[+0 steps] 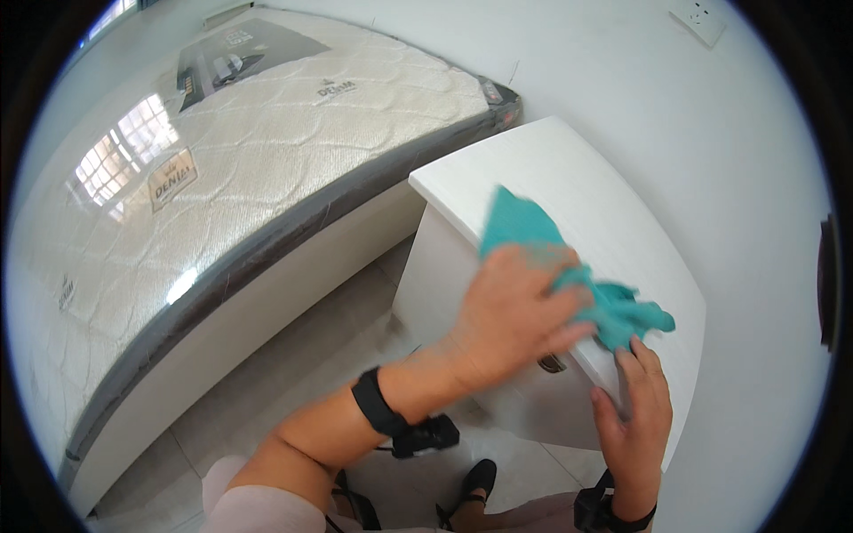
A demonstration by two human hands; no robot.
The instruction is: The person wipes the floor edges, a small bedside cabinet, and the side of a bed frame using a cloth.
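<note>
A teal cloth (523, 223) lies bunched across the top of a white nightstand (553, 156). My left hand (520, 303) is closed over the middle of it and looks slightly blurred; one flap spreads out beyond the knuckles. On the right, a crumpled end of the cloth meets the fingertips of my right hand (636, 400). That hand rests at the nightstand's front edge, its thumb apart from the fingers. Below the top, a dark metal drawer pull (552, 364) shows on the front, partly hidden by my left hand.
A plastic-wrapped mattress (280, 153) on a pale bed base (253, 306) stands left of the nightstand. Behind is a white wall (666, 133) with a power socket (698, 21). Grey floor tiles (220, 400) run between bed and nightstand. My shoe (481, 476) is below.
</note>
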